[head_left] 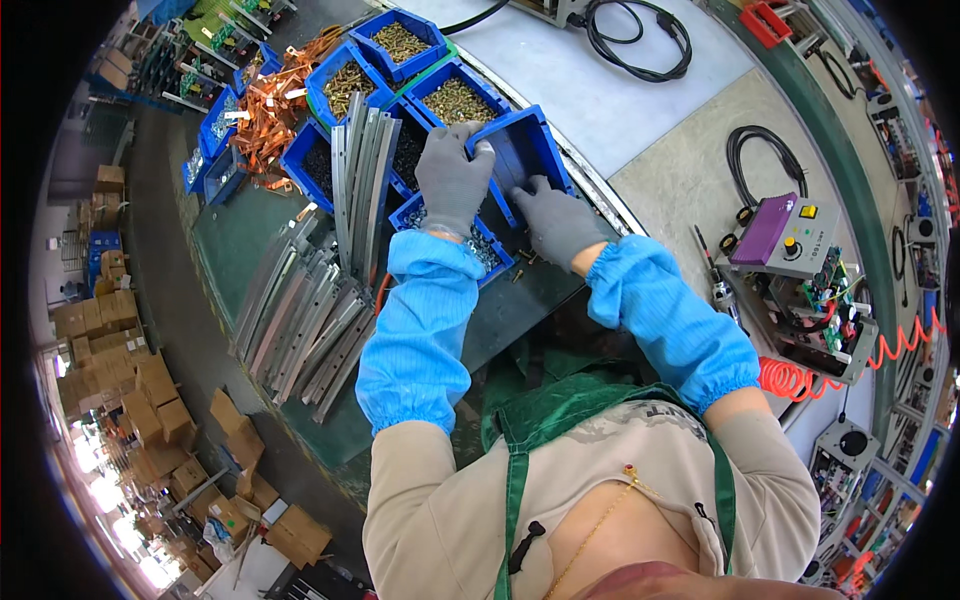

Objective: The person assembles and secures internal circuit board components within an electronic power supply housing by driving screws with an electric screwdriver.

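While the left hand [452, 182] and right hand [562, 222], both gray-gloved, were at a blue bin [535, 145], loose fasteners and metal strips lay nearby.

The bin sat at two o'clock from the left hand, whose fingers were bent by its left wall, and at eleven o'clock from the right hand, whose bent fingers lay at its near edge; whether either gripped it, one could not tell. From the left hand, brass-colored fasteners [458, 102] lay at twelve, silvery fasteners [488, 252] at five, upright-leaning metal strips [362, 178] at nine.
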`<state>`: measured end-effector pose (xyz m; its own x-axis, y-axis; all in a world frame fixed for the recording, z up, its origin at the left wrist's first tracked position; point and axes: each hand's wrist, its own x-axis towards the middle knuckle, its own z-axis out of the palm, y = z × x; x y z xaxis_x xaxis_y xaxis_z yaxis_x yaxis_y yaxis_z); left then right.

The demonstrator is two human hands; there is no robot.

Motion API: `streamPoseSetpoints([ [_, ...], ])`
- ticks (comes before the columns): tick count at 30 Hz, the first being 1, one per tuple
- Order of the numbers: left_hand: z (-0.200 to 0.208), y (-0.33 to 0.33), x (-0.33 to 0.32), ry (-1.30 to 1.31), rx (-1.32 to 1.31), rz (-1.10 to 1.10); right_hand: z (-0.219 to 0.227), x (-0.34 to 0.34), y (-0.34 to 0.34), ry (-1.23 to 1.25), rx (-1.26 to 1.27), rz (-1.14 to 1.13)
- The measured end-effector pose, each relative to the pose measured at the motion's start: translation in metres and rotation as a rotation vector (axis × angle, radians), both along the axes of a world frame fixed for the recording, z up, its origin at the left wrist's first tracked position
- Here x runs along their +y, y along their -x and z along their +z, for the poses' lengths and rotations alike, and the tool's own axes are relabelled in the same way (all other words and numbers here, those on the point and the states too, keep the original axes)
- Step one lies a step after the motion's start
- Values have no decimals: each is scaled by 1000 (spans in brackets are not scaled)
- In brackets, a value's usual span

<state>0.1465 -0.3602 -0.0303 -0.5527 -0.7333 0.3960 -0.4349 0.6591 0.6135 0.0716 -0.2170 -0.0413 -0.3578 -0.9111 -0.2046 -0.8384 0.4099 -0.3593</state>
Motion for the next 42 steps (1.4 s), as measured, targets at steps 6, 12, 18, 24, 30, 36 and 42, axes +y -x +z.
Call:
streamPoseSetpoints([
  [6, 0, -1, 3, -28, -3, 11, 6, -9, 1, -194, 11, 7],
  [12, 0, -1, 2, -68, 31, 41, -4, 28, -8, -63, 15, 53],
  [18, 4, 0, 6, -26, -8, 31, -4, 14, -6, -27, 106, -31],
  [24, 4, -2, 8, -27, 12, 35, 2, 15, -3, -161, 49, -8],
  [30, -2, -2, 10, -78, 2, 37, -3, 34, -10, -42, 2, 48],
  [36, 1, 0, 12, -52, 14, 12, -10, 2, -9, 197, -25, 80],
  [42, 0, -3, 12, -60, 29, 21, -16, 13, -12, -42, 3, 75],
])
